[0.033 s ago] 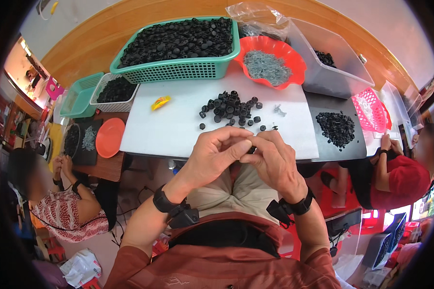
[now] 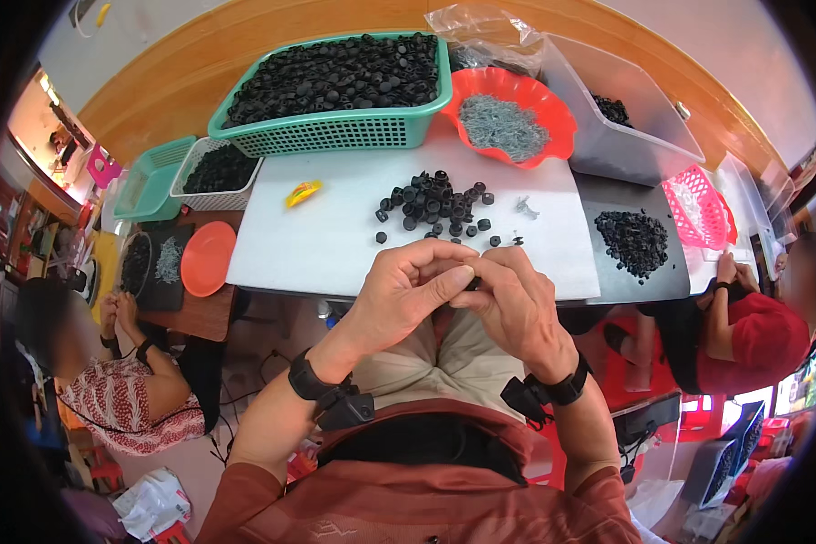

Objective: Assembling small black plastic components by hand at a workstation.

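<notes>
My left hand and my right hand meet over the near edge of the white foam sheet. Both are closed, fingertips pressed together around a small black plastic part. Most of that part is hidden by my fingers and thumbs. Just beyond my fingertips lies a loose heap of round black plastic caps, with several strays around it. One small black piece stands near my right knuckles. A few silver screws lie to the right of the heap.
Along the back stand a green basket of black caps, a red scalloped bowl of screws and a clear bin. A yellow wrapper lies left. Small black pieces are piled right. Co-workers sit on both sides.
</notes>
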Demonstrator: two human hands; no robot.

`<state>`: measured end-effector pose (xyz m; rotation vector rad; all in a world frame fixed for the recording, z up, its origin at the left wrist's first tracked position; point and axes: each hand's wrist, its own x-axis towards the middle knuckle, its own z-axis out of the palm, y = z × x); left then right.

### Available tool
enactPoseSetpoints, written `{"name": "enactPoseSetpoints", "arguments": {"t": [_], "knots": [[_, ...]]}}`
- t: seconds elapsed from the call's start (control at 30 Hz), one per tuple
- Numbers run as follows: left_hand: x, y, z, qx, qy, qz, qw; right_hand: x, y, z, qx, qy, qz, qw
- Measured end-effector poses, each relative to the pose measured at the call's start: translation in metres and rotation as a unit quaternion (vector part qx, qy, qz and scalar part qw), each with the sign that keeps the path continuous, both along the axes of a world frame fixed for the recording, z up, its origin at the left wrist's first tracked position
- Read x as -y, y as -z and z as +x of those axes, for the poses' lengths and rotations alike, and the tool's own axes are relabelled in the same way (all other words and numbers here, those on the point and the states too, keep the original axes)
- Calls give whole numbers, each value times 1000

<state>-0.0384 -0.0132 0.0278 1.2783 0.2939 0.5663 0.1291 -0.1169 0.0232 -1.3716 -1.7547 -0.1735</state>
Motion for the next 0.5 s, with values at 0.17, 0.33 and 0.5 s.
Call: {"name": "enactPoseSetpoints", "arguments": {"t": [0.17, 0.33, 0.5], "knots": [[3, 1, 0, 17, -8, -54, 998, 2, 4, -3, -34, -19, 12, 999], [8, 6, 2, 38, -5, -107, 994, 5, 5, -3, -65, -22, 23, 997], [10, 9, 2, 26, -6, -99, 995, 10, 7, -6, -60, -1, 12, 998]]}}
